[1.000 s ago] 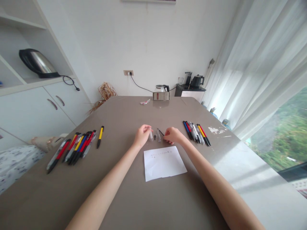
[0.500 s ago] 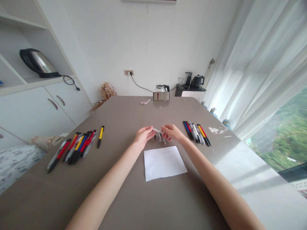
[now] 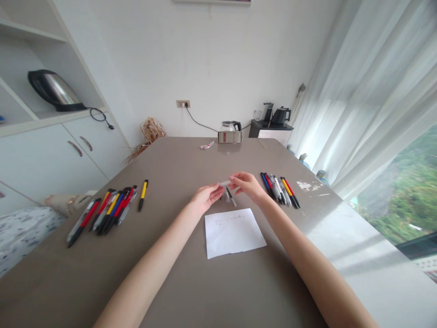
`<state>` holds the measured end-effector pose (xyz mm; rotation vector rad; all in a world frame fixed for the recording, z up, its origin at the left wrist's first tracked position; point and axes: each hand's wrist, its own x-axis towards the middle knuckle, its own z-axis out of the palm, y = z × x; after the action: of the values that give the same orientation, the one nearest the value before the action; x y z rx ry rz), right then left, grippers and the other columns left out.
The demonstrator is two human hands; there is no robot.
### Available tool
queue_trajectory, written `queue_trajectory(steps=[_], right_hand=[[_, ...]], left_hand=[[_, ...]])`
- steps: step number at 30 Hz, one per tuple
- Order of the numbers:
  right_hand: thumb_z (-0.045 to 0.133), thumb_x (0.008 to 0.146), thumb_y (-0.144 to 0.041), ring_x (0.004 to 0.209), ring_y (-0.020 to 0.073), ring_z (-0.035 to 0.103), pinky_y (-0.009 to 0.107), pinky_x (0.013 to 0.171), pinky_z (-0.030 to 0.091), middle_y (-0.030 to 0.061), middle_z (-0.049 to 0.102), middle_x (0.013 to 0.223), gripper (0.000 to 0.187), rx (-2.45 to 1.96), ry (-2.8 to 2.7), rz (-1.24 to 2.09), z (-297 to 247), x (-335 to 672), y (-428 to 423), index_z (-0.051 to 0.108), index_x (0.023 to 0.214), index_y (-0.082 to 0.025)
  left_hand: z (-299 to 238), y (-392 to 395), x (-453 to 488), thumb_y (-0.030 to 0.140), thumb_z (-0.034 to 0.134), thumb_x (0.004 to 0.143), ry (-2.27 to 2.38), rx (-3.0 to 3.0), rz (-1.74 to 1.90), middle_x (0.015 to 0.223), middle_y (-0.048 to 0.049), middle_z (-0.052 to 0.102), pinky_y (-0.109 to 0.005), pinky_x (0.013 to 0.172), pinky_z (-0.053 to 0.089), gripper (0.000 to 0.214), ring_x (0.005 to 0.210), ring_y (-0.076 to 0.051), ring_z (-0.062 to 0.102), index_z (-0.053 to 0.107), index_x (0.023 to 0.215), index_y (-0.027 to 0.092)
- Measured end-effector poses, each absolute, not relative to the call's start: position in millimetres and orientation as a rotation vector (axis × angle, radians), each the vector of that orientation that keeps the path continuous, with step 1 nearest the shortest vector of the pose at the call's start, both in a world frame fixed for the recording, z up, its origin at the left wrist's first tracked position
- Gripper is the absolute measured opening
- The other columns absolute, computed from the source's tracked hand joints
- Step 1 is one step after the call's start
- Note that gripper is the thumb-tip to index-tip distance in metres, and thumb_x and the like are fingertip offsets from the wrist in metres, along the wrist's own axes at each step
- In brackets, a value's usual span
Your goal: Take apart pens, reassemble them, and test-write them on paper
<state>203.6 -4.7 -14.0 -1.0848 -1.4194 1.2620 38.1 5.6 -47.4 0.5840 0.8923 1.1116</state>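
A short whitish, see-through tube [image 3: 225, 183], like part of a pen barrel, is held between my two hands above the table. My left hand [image 3: 206, 197] pinches its left end with thumb and fingertips. At the other end, the fingers of my right hand [image 3: 247, 185] close on the tube. Beneath them on the table lie small pen parts [image 3: 232, 197], some clear and some dark, partly covered by the hands. Closer to me lies a white sheet of paper [image 3: 235, 236] with a few faint handwritten marks near its top.
A row of pens [image 3: 109, 210] in red, yellow, blue and clear lies on the left, with a single yellow pen [image 3: 143, 195] beside it. Another group of pens [image 3: 279, 189] is on the right. A glass pot [image 3: 230, 126] stands at the table's far edge.
The tube has turned from slanting down rightward to nearly level, slightly raised at its right end. My right hand has shifted slightly up; my left hand has dipped a little.
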Motion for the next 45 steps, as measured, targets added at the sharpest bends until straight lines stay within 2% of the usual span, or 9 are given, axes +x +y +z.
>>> queue_trajectory(steps=[10, 25, 34, 41, 45], right_hand=[[0.057, 0.073, -0.040, 0.064, 0.0116, 0.059, 0.017, 0.048, 0.047, 0.0083, 0.064, 0.078, 0.029, -1.173, -1.408, 1.192, -15, 205, -3, 0.055, 0.077, -0.012], [0.055, 0.073, -0.038, 0.062, 0.0108, 0.058, 0.017, 0.046, 0.047, 0.0072, 0.064, 0.076, 0.026, -1.163, -1.365, 1.188, -19, 207, 1, 0.056, 0.075, -0.013], [0.054, 0.074, -0.037, 0.063, 0.0111, 0.058, 0.016, 0.046, 0.047, 0.0084, 0.064, 0.078, 0.025, -1.204, -1.347, 1.170, -20, 209, 2, 0.056, 0.077, -0.012], [0.049, 0.075, -0.038, 0.058, 0.0106, 0.056, 0.018, 0.044, 0.045, 0.0068, 0.062, 0.073, 0.027, -1.315, -1.349, 0.947, -29, 214, 10, 0.058, 0.078, -0.013], [0.045, 0.076, -0.040, 0.058, 0.0120, 0.056, 0.020, 0.046, 0.044, 0.0052, 0.062, 0.072, 0.029, -1.432, -1.498, 0.680, -33, 218, 10, 0.059, 0.079, -0.015]], left_hand=[[-47, 5, 37, 0.013, 0.060, 0.071, 0.902, 0.615, 1.053, 0.075, -0.0094, 0.066, -0.022, 0.068, 0.054, 0.008, 0.069, -0.013, 0.064, 0.059, 0.078, 0.008], [-50, 8, 35, 0.010, 0.056, 0.073, 0.916, 0.583, 1.089, 0.073, -0.0091, 0.065, -0.023, 0.067, 0.053, 0.004, 0.067, -0.013, 0.063, 0.058, 0.076, 0.009], [-47, 6, 31, 0.010, 0.056, 0.073, 1.027, 0.809, 1.166, 0.071, -0.0070, 0.062, -0.026, 0.070, 0.051, 0.007, 0.065, -0.011, 0.061, 0.059, 0.079, 0.010], [-53, 12, 22, 0.017, 0.060, 0.068, 1.187, 1.086, 1.198, 0.069, -0.0027, 0.061, -0.023, 0.058, 0.047, 0.012, 0.054, -0.008, 0.052, 0.065, 0.079, 0.016], [-56, 11, 20, 0.019, 0.064, 0.064, 1.322, 1.410, 1.185, 0.071, -0.0040, 0.063, -0.025, 0.064, 0.044, 0.009, 0.061, -0.013, 0.055, 0.066, 0.073, 0.019]])
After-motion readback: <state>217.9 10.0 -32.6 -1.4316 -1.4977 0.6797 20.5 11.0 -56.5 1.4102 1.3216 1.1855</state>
